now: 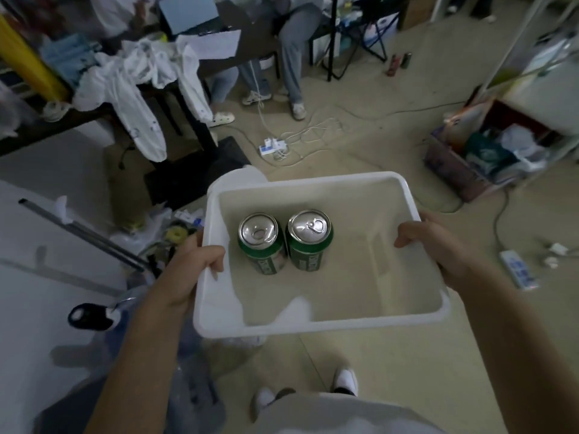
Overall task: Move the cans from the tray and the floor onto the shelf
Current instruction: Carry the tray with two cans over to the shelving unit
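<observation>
A white plastic tray (313, 180) is held in the air in front of me, above the floor. My left hand (195, 261) grips its left rim and my right hand (438, 245) grips its right rim. Two green cans stand upright and side by side in the tray's left half: the left can (261, 242) and the right can (310, 238). Far off on the floor at the upper right lie several more cans (399, 62). A white shelf frame (517, 36) rises at the right edge.
A power strip with white cables (275, 147) lies on the floor ahead, another strip (517, 269) at the right. A box of clutter (488, 148) sits beside the shelf. A dark table with white cloth (134, 76) and seated people's legs (282, 67) are ahead. A white surface (47, 245) is at my left.
</observation>
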A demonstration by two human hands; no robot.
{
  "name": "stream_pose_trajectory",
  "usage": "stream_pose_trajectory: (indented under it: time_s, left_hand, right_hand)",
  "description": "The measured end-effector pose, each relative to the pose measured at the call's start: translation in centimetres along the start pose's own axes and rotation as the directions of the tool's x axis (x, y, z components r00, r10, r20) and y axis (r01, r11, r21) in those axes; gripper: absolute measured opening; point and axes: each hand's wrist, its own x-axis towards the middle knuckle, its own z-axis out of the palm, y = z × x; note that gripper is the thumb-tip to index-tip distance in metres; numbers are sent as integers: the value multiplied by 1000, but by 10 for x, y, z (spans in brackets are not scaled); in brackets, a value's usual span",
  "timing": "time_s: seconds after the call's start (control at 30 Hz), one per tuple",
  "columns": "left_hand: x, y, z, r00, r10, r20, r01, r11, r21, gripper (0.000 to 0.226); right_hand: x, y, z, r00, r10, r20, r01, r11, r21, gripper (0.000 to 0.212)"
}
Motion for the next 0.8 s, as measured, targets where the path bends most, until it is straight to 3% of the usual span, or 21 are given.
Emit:
stream_pose_trajectory:
  time_s: [0.17,0.37,0.47,0.6,0.8]
  left_hand:
    - [56,39,74,996,12,85,-15,999,30,39]
    - [152,98,140,981,13,195,-41,989,139,37]
    - [212,131,167,966,15,257,-60,984,169,45]
    - [295,182,207,947,5,322,-79,973,216,33]
    - [419,272,277,932,-1,363,-91,968,234,23]
  right_hand:
    - [35,-11,-71,994,37,-101,-29,996,78,29]
    - [109,-32,-126,984,52,-173,-28,990,140,9]
    - [160,-53,-150,975,77,-209,-41,985,170,10]
    - [230,-91,-183,963,95,-251,-44,978,203,39]
    - [342,-161,-240,933,102,-344,-17,970,242,29]
